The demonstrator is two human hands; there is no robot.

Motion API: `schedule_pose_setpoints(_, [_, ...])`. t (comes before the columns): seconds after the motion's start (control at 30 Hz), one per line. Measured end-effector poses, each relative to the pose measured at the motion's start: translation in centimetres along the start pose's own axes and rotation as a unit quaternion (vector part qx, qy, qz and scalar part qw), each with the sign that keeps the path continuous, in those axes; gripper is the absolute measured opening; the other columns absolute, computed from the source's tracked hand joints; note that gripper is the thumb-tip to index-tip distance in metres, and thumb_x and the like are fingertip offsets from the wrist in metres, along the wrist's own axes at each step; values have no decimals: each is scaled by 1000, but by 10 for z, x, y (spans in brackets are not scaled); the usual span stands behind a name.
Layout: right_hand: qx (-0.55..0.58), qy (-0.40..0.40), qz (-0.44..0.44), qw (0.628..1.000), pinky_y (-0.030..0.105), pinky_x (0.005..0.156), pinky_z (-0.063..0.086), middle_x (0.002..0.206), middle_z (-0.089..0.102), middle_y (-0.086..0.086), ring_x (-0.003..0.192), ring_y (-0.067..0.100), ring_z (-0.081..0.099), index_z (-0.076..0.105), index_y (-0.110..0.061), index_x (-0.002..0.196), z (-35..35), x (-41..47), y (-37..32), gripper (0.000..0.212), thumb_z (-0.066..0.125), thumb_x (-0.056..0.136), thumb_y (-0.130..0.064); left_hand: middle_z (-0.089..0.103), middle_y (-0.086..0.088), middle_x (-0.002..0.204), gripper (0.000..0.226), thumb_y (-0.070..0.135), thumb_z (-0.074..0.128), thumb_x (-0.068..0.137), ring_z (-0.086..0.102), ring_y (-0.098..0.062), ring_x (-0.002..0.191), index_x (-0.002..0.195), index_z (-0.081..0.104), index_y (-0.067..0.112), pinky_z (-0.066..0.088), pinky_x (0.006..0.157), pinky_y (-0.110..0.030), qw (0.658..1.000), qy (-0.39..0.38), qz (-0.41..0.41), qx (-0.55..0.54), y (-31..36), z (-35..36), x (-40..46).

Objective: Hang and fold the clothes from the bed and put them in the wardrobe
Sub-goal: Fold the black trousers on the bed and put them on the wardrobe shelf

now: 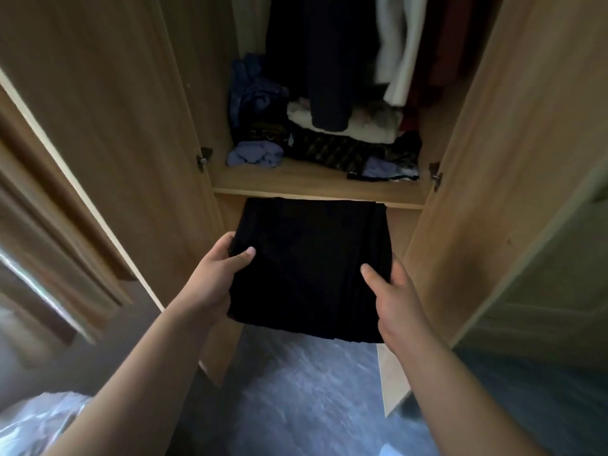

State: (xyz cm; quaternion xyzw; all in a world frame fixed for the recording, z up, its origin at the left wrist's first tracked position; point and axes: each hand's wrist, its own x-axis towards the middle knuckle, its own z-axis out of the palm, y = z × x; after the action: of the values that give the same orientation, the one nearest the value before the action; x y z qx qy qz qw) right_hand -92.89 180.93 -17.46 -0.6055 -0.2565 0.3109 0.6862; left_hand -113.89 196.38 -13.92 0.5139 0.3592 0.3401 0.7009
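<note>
Folded black garment (309,268) held flat between both hands, just below the wardrobe shelf (316,184) edge. Left hand (215,278) and right hand (393,296) each pinching a side edge, thumb on top, fingers (375,274) hidden beneath. Likely risks: far edge catching the shelf lip and unfolding; stack slipping if grip loosens; crowding the loose clothes pile (324,139) beyond the fingertips. Hanging clothes (329,60) above the pile. Wooden doors (98,126) open either side; blue carpet (306,399) below the wrists.

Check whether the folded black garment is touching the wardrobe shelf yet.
Cannot tell. In the head view the black garment's far edge meets the shelf's front lip in the picture, but one angle cannot separate contact from overlap.
</note>
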Motion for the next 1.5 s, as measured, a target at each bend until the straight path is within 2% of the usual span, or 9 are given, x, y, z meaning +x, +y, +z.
schedule_pose_setpoints(0.37, [10, -35, 44, 998, 40, 98, 55, 110, 73, -14, 105, 8, 69, 63, -41, 106, 47, 178, 13, 22, 64, 98, -21, 69, -12, 120, 25, 5, 53, 98, 67, -33, 110, 121, 60, 11, 52, 98, -52, 997, 56, -1, -51, 17, -10, 154])
schedule_pose_setpoints(0.53, [6, -27, 50, 998, 43, 101, 52, 118, 72, -14, 113, 11, 67, 62, -37, 124, 91, 270, 34, 32, 67, 96, -24, 74, -9, 112, 26, 4, 52, 98, 71, -27, 103, 117, 64, 15, 56, 85, -42, 996, 66, 2, -56, 30, -30, 253])
schedule_pose_setpoints(0.77, [15, -26, 74, 997, 40, 100, 52, 117, 71, -16, 112, 8, 67, 61, -44, 117, 148, 385, 57, 27, 66, 98, -27, 72, -8, 112, 23, 5, 55, 98, 67, -30, 109, 115, 65, 16, 52, 96, -47, 995, 83, -39, -50, 43, -59, 398])
schedule_pose_setpoints(0.9, [18, -14, 93, 995, 44, 102, 53, 127, 67, -8, 116, 14, 65, 55, -32, 135, 172, 448, 66, 38, 65, 98, -29, 69, -7, 119, 28, 6, 55, 99, 66, -29, 110, 121, 63, 21, 52, 93, -45, 996, 71, -50, -17, 53, -68, 474])
schedule_pose_setpoints(1.13, [-70, -65, 120, 988, 43, 98, 53, 126, 65, 0, 112, 22, 65, 54, -23, 137, 202, 539, 81, 39, 62, 100, -29, 66, -3, 105, 17, 5, 55, 99, 64, -20, 95, 101, 61, 21, 50, 84, -36, 990, 95, -40, 92, 57, -84, 570])
schedule_pose_setpoints(1.2, [-184, -105, 123, 970, 35, 100, 49, 131, 64, 6, 118, 27, 62, 54, -17, 139, 202, 549, 95, 43, 64, 97, -23, 61, -2, 97, 19, -3, 55, 97, 58, -18, 87, 93, 56, 16, 44, 85, -34, 971, 131, -24, 201, 37, -93, 583])
schedule_pose_setpoints(1.27, [-268, -115, 82, 953, 25, 96, 45, 136, 61, 7, 125, 26, 59, 51, -15, 143, 199, 551, 102, 52, 65, 93, -11, 57, -3, 115, 24, -2, 57, 96, 55, -20, 102, 116, 53, 11, 41, 92, -33, 943, 146, -3, 299, 14, -99, 584])
schedule_pose_setpoints(1.37, [-338, -137, 20, 931, 30, 108, 41, 157, 35, 4, 139, 25, 43, 27, -28, 157, 196, 551, 104, 71, 62, 96, -19, 52, -8, 140, 53, 16, 57, 93, 48, -24, 131, 144, 45, 8, 36, 112, -36, 864, 124, 97, 479, -10, -97, 574])
schedule_pose_setpoints(1.5, [-553, -212, -127, 796, 47, 122, 21, 169, -3, 3, 153, 33, 2, 7, -37, 159, 204, 544, 108, 67, 40, 102, -50, 30, -9, 161, 58, 46, 35, 97, 22, -35, 149, 152, 37, 30, 21, 116, -55, 728, 66, 155, 664, -22, -70, 558])
